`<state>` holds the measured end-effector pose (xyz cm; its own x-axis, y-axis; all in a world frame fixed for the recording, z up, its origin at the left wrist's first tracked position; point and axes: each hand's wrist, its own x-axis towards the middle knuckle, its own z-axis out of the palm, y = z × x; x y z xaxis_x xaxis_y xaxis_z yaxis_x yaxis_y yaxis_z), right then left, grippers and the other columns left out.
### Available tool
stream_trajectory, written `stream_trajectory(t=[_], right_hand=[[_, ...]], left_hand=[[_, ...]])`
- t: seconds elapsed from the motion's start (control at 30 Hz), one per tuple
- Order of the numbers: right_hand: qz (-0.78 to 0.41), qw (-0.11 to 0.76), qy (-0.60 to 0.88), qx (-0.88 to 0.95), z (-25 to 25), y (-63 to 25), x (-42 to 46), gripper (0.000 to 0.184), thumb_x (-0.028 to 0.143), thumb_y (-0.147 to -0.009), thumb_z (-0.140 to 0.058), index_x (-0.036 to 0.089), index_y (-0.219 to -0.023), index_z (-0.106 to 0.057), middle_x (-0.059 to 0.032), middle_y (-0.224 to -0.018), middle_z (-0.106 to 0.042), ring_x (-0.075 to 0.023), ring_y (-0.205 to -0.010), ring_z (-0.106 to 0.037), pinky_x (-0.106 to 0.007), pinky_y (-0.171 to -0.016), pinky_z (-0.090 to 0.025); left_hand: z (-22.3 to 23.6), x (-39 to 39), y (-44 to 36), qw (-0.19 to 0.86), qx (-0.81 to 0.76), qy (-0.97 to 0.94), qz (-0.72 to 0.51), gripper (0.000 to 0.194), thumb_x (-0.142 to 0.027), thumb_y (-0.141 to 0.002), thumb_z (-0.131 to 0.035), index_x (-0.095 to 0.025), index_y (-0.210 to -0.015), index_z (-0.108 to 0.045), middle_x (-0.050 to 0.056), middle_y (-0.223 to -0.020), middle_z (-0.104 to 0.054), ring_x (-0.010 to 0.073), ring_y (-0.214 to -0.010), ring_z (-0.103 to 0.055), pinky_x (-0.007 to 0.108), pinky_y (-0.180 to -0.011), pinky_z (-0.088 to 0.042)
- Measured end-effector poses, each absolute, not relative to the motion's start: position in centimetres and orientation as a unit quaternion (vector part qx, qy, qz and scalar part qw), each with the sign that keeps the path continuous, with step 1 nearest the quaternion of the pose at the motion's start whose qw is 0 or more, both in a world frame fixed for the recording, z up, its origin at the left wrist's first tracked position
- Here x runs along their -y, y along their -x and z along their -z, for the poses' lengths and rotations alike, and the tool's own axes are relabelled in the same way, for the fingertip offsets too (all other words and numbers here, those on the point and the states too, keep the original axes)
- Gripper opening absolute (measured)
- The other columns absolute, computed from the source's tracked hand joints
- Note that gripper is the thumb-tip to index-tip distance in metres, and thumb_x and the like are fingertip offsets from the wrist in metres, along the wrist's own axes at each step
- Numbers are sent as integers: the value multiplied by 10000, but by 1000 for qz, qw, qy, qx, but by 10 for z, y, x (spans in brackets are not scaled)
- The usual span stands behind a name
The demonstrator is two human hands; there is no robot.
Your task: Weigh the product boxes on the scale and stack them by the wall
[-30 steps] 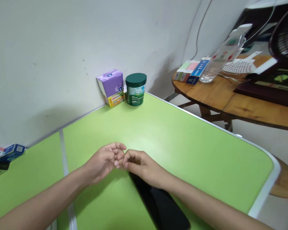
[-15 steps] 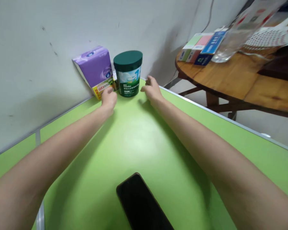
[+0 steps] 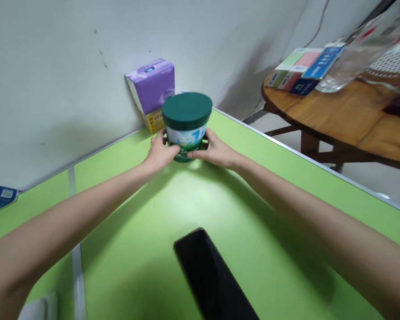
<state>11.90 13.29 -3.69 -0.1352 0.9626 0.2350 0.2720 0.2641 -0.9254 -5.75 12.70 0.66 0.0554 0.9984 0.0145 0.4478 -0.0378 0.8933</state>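
Note:
A green tub with a dark green lid and a blue-and-white label stands upright near the far corner of the green table. My left hand wraps its left side, the thumb across the front. On the opposite side my right hand grips the lower part, its thumb also on the front. The fingers behind the tub are partly hidden. Just behind and left of it, a purple tissue pack rests on a yellow box against the wall.
A black phone lies on the near part of the table. A blue box is at the left edge. On the right, a round wooden table holds several slim boxes and a clear plastic container.
My hands, apart on either side of the tub before, have closed on it. The tub has come nearer, away from the tissue pack and wall. The view has shifted left.

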Motion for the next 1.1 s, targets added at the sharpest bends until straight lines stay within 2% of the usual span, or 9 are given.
stream_trajectory(t=[0.13, 0.27, 0.57, 0.63, 0.73, 0.87, 0.97, 1.03, 1.1], right_hand=[[-390, 427, 442, 686, 13, -77, -79, 821, 406, -557, -815, 136, -1227, -424, -154, -1252, -543, -319, -1167, -514, -461, -1009, -418], [-382, 407, 467, 685, -13, -24, -23, 750, 419, -579, -798, 135, -1178, -448, -149, -1155, -590, -341, -1085, -557, -469, -921, -461], [-485, 295, 353, 744, -53, 105, 117, 825, 445, -615, -808, 177, -1288, -413, -161, -1223, -579, -363, -1139, -540, -516, -946, -450], [-494, 277, 322, 759, -52, 131, 140, 769, 428, -623, -806, 199, -1272, -464, -154, -1198, -596, -380, -1154, -525, -532, -942, -451], [-499, 242, 296, 778, -47, 160, 165, 575, 422, -643, -784, 219, -1142, -583, -139, -1071, -646, -391, -1132, -535, -537, -917, -469], [-484, 190, 333, 787, -39, 176, 182, 430, 471, -643, -753, 210, -967, -645, -144, -986, -673, -379, -992, -600, -517, -840, -512], [-477, 122, 345, 799, -32, 161, 179, 413, 517, -660, -721, 206, -924, -658, -156, -1028, -682, -372, -962, -625, -499, -846, -523], [-457, 95, 359, 809, -26, 141, 173, 515, 526, -649, -722, 218, -1054, -644, -157, -1085, -678, -377, -1009, -627, -476, -867, -530], [-408, 103, 393, 818, -18, 119, 165, 682, 538, -634, -720, 240, -1228, -568, -159, -1127, -669, -379, -1024, -635, -463, -861, -543]], left_hand=[[-26, -73, 99, 392, -554, -664, -312, 784, -284, -588, -785, -88, -1264, -440, 203, -1306, -520, 331, -1204, -503, 436, -1006, -400], [-56, -16, 150, 371, -581, -665, -288, 771, -403, -610, -794, -76, -1228, -470, 218, -1251, -564, 341, -1136, -538, 456, -953, -422], [-107, 180, 307, 380, -651, -594, -282, 690, -433, -676, -775, -194, -1264, -504, 131, -1230, -603, 325, -1114, -563, 454, -936, -442], [-105, 218, 330, 362, -672, -573, -298, 678, -425, -683, -773, -230, -1273, -500, 106, -1244, -595, 325, -1140, -546, 449, -948, -436], [-96, 257, 351, 364, -678, -547, -330, 739, -397, -685, -776, -276, -1332, -439, 89, -1307, -546, 326, -1194, -509, 447, -966, -433], [-81, 277, 365, 392, -645, -552, -355, 747, -361, -727, -736, -277, -1382, -384, 109, -1341, -514, 327, -1236, -481, 480, -1018, -405], [-67, 281, 374, 416, -629, -560, -343, 911, -388, -725, -730, -231, -1476, -240, 157, -1515, -318, 365, -1402, -259, 555, -1139, -232], [-56, 285, 380, 430, -644, -537, -336, 1034, -417, -722, -727, -209, -1514, -95, 158, -1588, -123, 370, -1454, -80, 582, -1167, -121], [-45, 294, 385, 435, -662, -497, -354, 1018, -426, -770, -679, -211, -1518, -23, 146, -1601, -43, 358, -1460, -46, 582, -1172, -111]])
